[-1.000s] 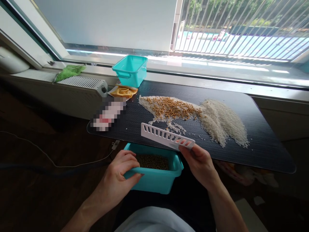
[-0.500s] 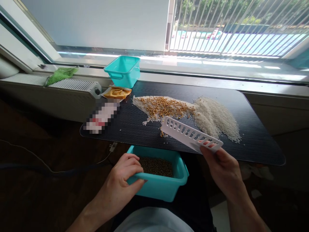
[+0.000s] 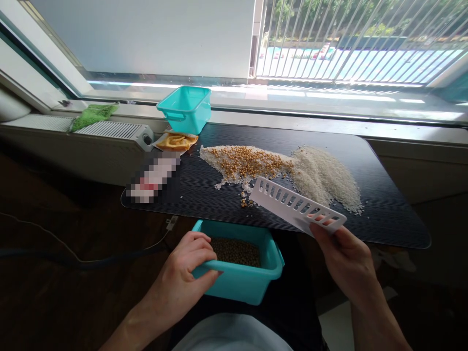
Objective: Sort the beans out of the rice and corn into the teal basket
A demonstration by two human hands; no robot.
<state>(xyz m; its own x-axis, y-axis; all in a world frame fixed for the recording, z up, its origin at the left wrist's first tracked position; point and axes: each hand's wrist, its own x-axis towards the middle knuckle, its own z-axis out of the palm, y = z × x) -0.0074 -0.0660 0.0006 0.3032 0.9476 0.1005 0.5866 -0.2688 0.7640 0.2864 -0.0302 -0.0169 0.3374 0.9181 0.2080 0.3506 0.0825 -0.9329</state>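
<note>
My left hand (image 3: 190,268) is closed on the near rim of a turquoise plastic bin (image 3: 241,282), just below the table's front edge. Small round brownish grains (image 3: 237,251) cover the bin's floor. In my right hand (image 3: 345,253) is a white slotted plastic strip (image 3: 285,209), gripped at its right end and tilted over the table's front part. Beyond the strip, yellow chickpea-like beans (image 3: 244,163) lie scattered over a long heap of white rice-like grains. A larger heap of white grains (image 3: 325,175) adjoins it on the right.
The dark table (image 3: 395,214) reaches to the window sill. A second turquoise bin (image 3: 186,109) stands at its back left, with an orange-yellow item on a wrapper (image 3: 177,141) before it. A blurred-out packet (image 3: 155,180) lies at left; a green cloth (image 3: 95,117) rests on the radiator (image 3: 117,129).
My right hand has moved the slotted strip slightly to the right, uncovering a few beans and grains by its left end. My left hand keeps its hold on the bin.
</note>
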